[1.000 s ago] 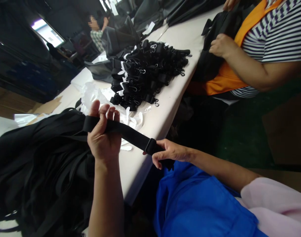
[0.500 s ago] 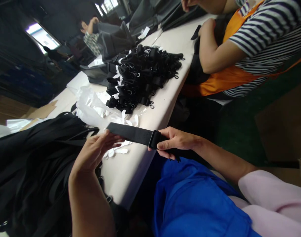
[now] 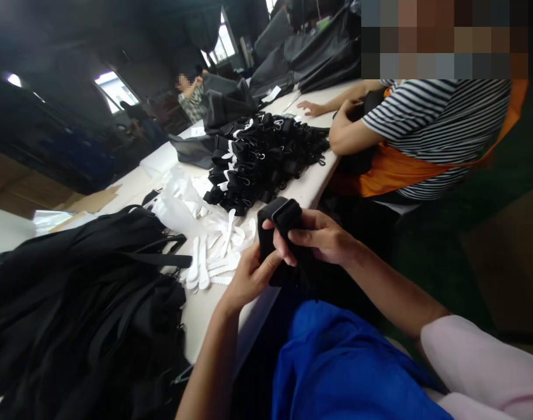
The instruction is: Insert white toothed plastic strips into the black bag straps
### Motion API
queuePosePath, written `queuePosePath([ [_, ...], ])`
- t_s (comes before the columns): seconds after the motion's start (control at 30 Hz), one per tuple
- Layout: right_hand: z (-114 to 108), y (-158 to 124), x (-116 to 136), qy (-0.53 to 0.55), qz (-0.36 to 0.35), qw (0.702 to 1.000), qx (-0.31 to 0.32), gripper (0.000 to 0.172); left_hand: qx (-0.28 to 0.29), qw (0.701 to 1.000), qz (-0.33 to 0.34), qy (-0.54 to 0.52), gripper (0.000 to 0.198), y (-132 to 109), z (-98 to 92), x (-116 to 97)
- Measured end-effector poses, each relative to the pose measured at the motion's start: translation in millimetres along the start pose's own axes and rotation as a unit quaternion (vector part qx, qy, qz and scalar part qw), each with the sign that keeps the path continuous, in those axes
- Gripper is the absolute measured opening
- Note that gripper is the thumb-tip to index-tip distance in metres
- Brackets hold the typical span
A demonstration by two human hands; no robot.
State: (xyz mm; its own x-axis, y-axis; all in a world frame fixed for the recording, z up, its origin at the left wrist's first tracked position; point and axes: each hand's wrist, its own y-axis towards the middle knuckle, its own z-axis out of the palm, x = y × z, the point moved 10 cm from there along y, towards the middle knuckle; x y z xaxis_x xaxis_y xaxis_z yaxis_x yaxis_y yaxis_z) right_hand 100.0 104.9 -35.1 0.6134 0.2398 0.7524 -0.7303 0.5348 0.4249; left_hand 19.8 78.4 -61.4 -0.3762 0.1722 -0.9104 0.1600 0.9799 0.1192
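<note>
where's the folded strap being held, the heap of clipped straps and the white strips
folded strap (image 3: 288,214): head view, on its top fold.
heap of clipped straps (image 3: 266,160): head view, middle of the heap.
white strips (image 3: 205,265): head view, on one strip of the bunch.

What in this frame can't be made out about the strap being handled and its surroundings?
Head view only.
1. The black strap: left hand and right hand cover its lower part; ends hidden.
2. The heap of straps: cut off by left and bottom edges, too dark to separate.
3. The clips in the pile of folded straps: too small to tell their type.
</note>
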Motion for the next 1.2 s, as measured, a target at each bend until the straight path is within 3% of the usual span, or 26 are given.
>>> queuePosePath([
  [0.13, -15.7, 5.1, 5.9, -0.049, -0.069, 0.99, -0.113, 0.036, -0.162, 0.985, 0.021, -0.05, 0.038, -3.2, -5.5, 15.2],
  [0.23, -19.0, 6.7, -2.1, -0.025, -0.065, 0.987, -0.145, 0.032, -0.197, 0.979, 0.033, -0.025, 0.041, -3.7, -5.6, 17.9],
  [0.37, -22.8, 7.6, -14.7, 0.032, -0.039, 0.981, -0.187, 0.034, -0.193, 0.98, 0.048, 0.029, 0.034, -5.6, -9.7, 16.1],
  [0.5, -26.9, 4.2, -6.4, -0.056, -0.095, 0.963, -0.244, 0.032, -0.127, 0.985, -0.028, -0.117, 0.043, -12.1, 7.5, 31.2],
  [0.6, -29.3, -4.5, 1.9, -0.156, -0.151, 0.926, -0.308, 0.029, -0.085, 0.978, -0.002, -0.193, 0.053, -15.1, 21.5, 15.1],
  [0.7, -31.4, -13.8, 2.3, -0.217, -0.185, 0.883, -0.372, 0.027, -0.075, 0.992, 0.028, -0.099, 0.056, -13.8, 26.2, -6.7],
  [0.8, -32.5, -17.3, -0.7, -0.244, -0.211, 0.856, -0.403, 0.025, -0.096, 0.994, 0.029, -0.04, 0.06, -12.3, 23.9, -12.8],
  [0.87, -37.6, -14.4, -6.5, -0.24, -0.199, 0.859, -0.407, 0.026, -0.115, 0.992, 0.022, -0.046, 0.054, -13.3, 18.8, -5.0],
  [0.93, -48.9, -7.9, -17.4, -0.209, -0.155, 0.88, -0.396, 0.031, -0.123, 0.989, -0.006, -0.08, 0.045, -16.2, 11.3, 14.6],
  [1.07, -77.1, 6.0, -44.4, -0.227, -0.001, 0.915, -0.334, 0.038, -0.105, 0.982, -0.094, -0.123, 0.046, -28.6, -10.8, 59.2],
  [1.13, -89.7, 8.5, -51.9, -0.304, 0.057, 0.9, -0.308, 0.039, -0.097, 0.987, -0.1, -0.081, 0.048, -33.9, -25.6, 63.0],
  [1.2, -97.1, 10.0, -54.8, -0.324, 0.063, 0.894, -0.304, 0.04, -0.08, 0.993, -0.08, -0.034, 0.046, -34.5, -35.6, 54.1],
])
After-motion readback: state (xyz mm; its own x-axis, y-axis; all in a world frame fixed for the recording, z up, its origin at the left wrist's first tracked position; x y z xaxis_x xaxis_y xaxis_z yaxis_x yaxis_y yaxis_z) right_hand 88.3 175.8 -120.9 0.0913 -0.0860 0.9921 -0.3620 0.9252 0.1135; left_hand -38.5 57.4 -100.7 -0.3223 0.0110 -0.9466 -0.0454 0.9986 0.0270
